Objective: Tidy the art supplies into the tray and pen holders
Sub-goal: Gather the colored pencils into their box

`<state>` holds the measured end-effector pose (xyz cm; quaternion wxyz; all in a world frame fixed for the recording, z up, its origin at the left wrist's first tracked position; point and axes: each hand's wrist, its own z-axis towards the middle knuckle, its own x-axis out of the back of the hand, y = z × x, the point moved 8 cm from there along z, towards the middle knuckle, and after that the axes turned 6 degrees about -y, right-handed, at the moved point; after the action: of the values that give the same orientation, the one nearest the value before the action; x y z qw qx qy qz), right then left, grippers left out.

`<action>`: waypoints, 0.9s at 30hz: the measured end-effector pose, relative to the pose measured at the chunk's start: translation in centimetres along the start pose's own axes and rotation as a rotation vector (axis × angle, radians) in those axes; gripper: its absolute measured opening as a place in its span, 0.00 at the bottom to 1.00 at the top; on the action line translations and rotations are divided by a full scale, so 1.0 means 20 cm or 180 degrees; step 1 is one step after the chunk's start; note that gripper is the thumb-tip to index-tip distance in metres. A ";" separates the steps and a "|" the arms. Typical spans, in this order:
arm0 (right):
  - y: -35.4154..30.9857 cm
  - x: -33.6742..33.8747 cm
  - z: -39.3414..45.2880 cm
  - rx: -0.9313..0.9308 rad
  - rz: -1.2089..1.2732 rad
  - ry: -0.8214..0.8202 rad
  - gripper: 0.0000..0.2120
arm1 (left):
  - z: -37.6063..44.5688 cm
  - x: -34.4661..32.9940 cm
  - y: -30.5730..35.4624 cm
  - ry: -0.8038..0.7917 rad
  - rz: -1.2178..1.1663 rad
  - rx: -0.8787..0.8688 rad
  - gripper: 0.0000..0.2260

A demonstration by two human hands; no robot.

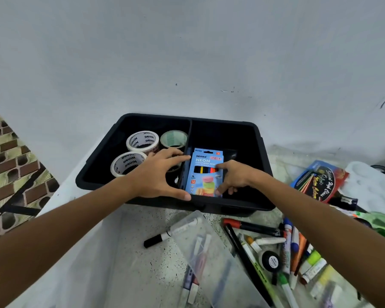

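Centre frame: blue cardboard box of neon coloured pencils (206, 174) sits in right compartment of black plastic tray (231, 127) | right hand (238, 176) pinches its right edge | left hand (158, 174), fingers spread straight, touches its left side (white tape rolls (142, 141) just behind).

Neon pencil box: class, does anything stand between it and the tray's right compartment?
Nothing visible: the neon pencil box is already inside the right compartment of the tray, beside the divider, left hand and right hand on it.
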<state>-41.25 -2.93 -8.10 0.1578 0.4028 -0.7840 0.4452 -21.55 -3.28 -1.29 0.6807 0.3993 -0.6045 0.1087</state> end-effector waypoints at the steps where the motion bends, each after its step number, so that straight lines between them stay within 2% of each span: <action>1: -0.01 0.00 0.01 0.0003 -0.0207 0.0038 0.48 | 0.00 0.00 0.00 0.0002 -0.0007 -0.0008 0.49; 6: -0.05 0.04 0.02 -0.0072 -0.1381 0.0358 0.49 | 0.00 0.00 0.00 0.0045 -0.0044 -0.0038 0.50; 8: -0.05 0.04 0.02 -0.0107 -0.1560 0.0363 0.49 | 0.00 0.00 0.00 0.0065 -0.0051 -0.0055 0.51; 16: -0.11 0.02 -0.01 -0.0045 -0.2335 0.0403 0.39 | 0.00 0.01 -0.01 0.0121 0.0056 0.0013 0.51; 21: -0.15 -0.01 -0.04 0.0080 -0.2400 0.0434 0.28 | -0.01 0.02 0.01 0.0186 0.0220 -0.0008 0.52; 27: -0.12 -0.02 -0.13 0.0342 -0.1809 0.0366 0.24 | -0.01 0.02 0.05 0.0141 0.0729 -0.0041 0.53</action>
<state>-39.46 -1.28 -5.48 0.2987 0.5880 -0.6049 0.4461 -21.96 -2.64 -0.51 0.6796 0.3206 -0.6317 0.1906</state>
